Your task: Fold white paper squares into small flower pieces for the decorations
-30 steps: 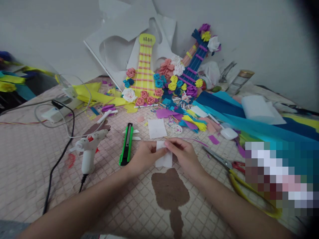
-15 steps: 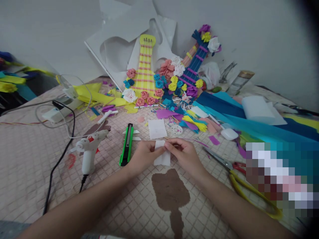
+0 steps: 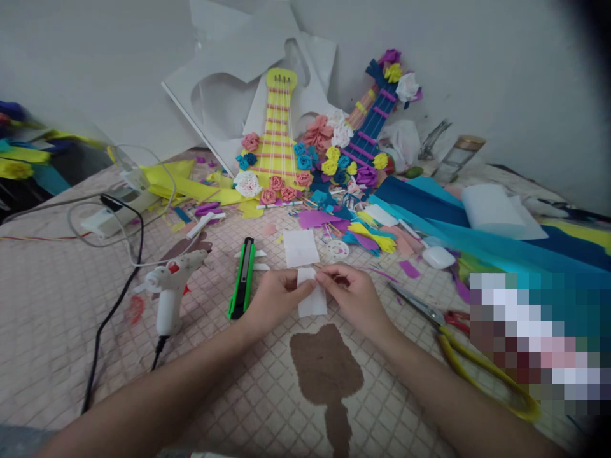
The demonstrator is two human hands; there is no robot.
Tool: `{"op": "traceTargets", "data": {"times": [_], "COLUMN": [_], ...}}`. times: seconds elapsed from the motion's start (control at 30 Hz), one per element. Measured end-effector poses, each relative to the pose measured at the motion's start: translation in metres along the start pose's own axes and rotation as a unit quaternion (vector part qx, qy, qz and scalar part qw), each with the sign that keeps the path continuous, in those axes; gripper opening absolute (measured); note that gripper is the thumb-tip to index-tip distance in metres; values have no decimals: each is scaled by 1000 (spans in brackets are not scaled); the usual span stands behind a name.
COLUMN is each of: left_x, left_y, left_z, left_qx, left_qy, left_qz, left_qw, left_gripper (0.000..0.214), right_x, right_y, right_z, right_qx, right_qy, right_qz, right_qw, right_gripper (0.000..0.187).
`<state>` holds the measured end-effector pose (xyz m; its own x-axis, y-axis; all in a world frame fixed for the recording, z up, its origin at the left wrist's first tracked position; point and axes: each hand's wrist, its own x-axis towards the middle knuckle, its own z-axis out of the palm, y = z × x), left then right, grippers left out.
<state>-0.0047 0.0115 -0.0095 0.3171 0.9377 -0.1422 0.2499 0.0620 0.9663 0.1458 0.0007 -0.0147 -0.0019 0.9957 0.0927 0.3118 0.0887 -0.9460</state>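
Note:
Between my two hands is a small white paper strip (image 3: 312,306), pinched near its upper part. My left hand (image 3: 278,294) grips it from the left, thumb lying across the front. My right hand (image 3: 351,289) pinches its right edge with thumb and fingertips, and a thin stick-like end pokes out above those fingers. Just beyond the fingers lies a square of white paper (image 3: 300,247) on the table. A green utility knife (image 3: 242,278) rests left of my left hand. Scissors with yellow handles (image 3: 458,346) lie to the right of my right hand.
A white glue gun (image 3: 172,286) with a black cord stands at left, near a power strip (image 3: 117,213). Behind are a yellow paper guitar (image 3: 278,127) and a blue one (image 3: 377,124). Paper scraps, blue crepe paper (image 3: 424,203) and a white roll (image 3: 489,210) lie at right.
The view has shifted very slightly. Both hands keep their pinch on the white paper strip, with only a tiny shift in the strip's lower end.

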Motion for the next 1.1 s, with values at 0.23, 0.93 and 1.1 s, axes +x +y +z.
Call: {"op": "traceTargets", "data": {"times": [0.23,0.93,1.1], "left_x": [1,0,-1], "left_y": [-2,-1,-1], "left_z": [0,0,0], "left_qx": [-27,-8,41], "left_qy": [17,12,9], "left_qz": [7,7,33], "left_qw": [999,1000,999], "left_gripper": [30,31,35], "right_x": [0,1,2], "right_y": [1,1,1], "right_z": [0,-1,0], "right_qx": [-9,25,63], "right_qy": [-12,-21,-34], "right_qz": [2,18,28], "right_qw": [1000,999,997], "right_gripper": [20,22,19]}}
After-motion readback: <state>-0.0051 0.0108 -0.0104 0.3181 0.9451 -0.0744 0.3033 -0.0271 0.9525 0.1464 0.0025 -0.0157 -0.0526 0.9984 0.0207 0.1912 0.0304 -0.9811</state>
